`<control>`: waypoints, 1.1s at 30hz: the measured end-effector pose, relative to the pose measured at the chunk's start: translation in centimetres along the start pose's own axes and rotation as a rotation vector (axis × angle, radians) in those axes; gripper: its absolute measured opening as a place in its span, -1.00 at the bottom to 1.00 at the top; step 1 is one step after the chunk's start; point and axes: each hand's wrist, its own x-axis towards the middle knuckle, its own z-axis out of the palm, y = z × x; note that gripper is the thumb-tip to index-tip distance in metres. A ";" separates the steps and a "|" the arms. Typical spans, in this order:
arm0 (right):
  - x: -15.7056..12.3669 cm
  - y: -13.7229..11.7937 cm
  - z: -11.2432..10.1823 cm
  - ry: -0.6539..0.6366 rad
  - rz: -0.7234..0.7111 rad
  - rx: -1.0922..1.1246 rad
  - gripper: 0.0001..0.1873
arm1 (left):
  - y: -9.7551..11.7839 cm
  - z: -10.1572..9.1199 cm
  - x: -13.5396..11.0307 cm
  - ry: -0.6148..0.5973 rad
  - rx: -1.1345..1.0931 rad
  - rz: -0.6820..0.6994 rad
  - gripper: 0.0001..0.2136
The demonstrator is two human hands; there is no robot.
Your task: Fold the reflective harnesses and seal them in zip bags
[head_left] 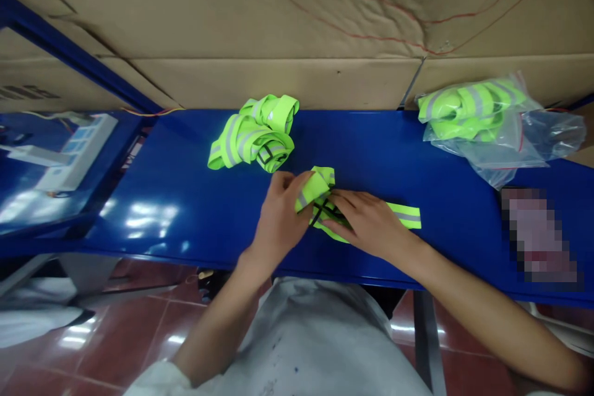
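A neon-yellow reflective strap (319, 184) with grey stripes and black buckle parts lies partly folded between my two hands. My left hand (284, 215) is closed on its upper fold, thumb and fingers pinching it. From the other side my right hand (369, 219) grips the strap near the black pieces, its fingertips partly hidden by the folds. One flat end of the strap sticks out past my right wrist onto the blue table (195, 198). Beyond my left hand rests a heap of similar rolled reflective straps (250, 136).
Clear plastic bags (505, 136), one with neon straps inside, lie at the back right. A blurred-out flat object (538, 232) sits near the right edge. Cardboard (278, 80) walls the table's back. On the left is a white power strip (77, 151).
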 end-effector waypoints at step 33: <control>0.8 0.8 -0.5 0.032 0.122 -0.065 -0.49 | -4.3 -2.3 -0.6 -0.276 -1.131 -0.628 -0.16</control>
